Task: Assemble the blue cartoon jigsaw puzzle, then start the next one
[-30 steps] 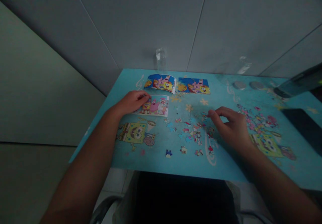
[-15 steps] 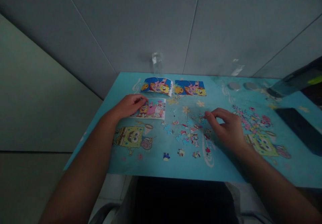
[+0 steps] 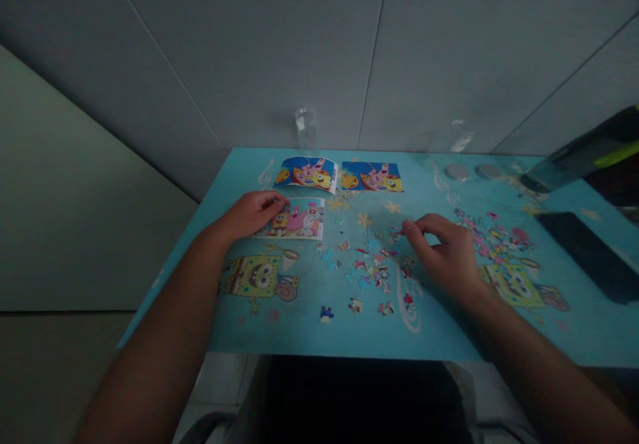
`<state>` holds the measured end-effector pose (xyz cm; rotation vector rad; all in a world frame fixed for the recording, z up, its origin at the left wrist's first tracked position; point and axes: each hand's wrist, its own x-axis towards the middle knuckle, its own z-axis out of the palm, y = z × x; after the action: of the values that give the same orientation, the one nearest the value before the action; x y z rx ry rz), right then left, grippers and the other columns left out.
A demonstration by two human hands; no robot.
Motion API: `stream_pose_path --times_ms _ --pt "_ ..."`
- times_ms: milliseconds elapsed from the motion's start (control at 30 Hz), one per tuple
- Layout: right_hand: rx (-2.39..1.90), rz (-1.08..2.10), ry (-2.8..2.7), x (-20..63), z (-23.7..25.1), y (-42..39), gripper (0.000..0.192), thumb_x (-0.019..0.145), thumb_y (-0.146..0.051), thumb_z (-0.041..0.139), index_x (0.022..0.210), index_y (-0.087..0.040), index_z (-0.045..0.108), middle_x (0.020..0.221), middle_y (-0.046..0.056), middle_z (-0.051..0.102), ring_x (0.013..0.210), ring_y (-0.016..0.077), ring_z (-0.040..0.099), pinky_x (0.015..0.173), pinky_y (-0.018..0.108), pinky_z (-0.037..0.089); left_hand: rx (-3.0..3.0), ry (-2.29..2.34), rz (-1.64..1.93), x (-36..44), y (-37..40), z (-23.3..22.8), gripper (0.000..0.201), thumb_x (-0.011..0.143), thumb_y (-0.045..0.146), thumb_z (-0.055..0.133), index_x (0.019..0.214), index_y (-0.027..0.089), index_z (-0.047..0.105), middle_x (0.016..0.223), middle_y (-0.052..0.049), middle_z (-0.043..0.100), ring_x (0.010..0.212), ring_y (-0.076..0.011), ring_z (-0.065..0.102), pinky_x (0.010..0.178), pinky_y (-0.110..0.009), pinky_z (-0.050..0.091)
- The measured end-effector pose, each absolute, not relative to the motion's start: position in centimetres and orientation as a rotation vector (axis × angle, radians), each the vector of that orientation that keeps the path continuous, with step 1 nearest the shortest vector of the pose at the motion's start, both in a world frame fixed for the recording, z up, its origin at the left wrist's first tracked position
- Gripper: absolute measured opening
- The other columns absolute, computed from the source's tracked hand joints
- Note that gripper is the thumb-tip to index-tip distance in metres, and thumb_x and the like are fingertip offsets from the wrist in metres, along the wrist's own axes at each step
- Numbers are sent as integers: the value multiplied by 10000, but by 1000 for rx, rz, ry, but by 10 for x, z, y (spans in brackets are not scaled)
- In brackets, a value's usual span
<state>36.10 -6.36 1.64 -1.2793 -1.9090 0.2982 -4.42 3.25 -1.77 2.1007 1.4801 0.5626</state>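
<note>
My left hand [image 3: 257, 211] lies on the left side of a picture card [image 3: 304, 219] with pink and yellow cartoon figures, fingers loosely stretched over its edge. The thumb and index finger of my right hand [image 3: 442, 244] are pinched together at a small jigsaw puzzle piece [image 3: 396, 231], above the far side of a loose heap. That heap of puzzle pieces [image 3: 369, 271] spreads between the card and my right hand. Closer to the front edge lie a blue and white piece [image 3: 326, 313], a pale piece [image 3: 355, 305] and another mixed-colour piece [image 3: 386, 308].
Behind the card are a curved picture sheet [image 3: 307, 174] and a finished-looking blue picture [image 3: 372, 176]. A clear container [image 3: 305, 128] stands by the wall. To the right are more puzzle pieces [image 3: 499, 237], two round lids [image 3: 456, 172], a dark phone-like slab [image 3: 589, 254] and a bottle [image 3: 564, 164].
The view has shifted slightly, so everything sits a little further left. Both hands keep about the same pose and place on the table.
</note>
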Motion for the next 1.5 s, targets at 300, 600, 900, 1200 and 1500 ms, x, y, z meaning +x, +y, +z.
stream_pose_path --times_ms 300,600,900,1200,1500 --pt "-1291 293 -1915 359 17 -64 247 969 -314 626 738 -227 626 725 12 652 672 175 606 675 344 457 2095 1482 555 -44 32 -18 443 948 585 496 1088 236 730 1080 -39 757 983 -238 692 895 -344 518" --pt "-1292 304 -1926 359 18 -64 253 980 -327 604 748 -231 637 745 26 671 682 187 618 682 357 470 2089 1504 537 -45 34 -20 451 952 586 496 1114 231 723 1077 -46 757 963 -235 693 872 -337 521" --pt "-1288 325 -1910 359 17 -64 260 966 -317 619 723 -224 626 713 19 643 663 180 596 673 350 456 2104 1511 529 -44 34 -19 443 960 571 491 1113 226 724 1047 -44 758 908 -224 690 852 -324 521" --pt "-1306 304 -1890 362 20 -63 246 967 -316 614 743 -222 655 735 19 670 685 179 618 683 342 468 2110 1503 531 -45 34 -18 443 942 593 503 1081 240 732 1041 -44 759 911 -232 693 846 -336 527" --pt "-1391 104 -1668 385 14 -41 324 803 -94 551 1032 -235 731 1017 68 685 939 237 643 763 376 505 2148 1492 522 -45 33 -20 463 947 613 474 1095 243 709 1080 -47 753 973 -243 679 883 -339 509"
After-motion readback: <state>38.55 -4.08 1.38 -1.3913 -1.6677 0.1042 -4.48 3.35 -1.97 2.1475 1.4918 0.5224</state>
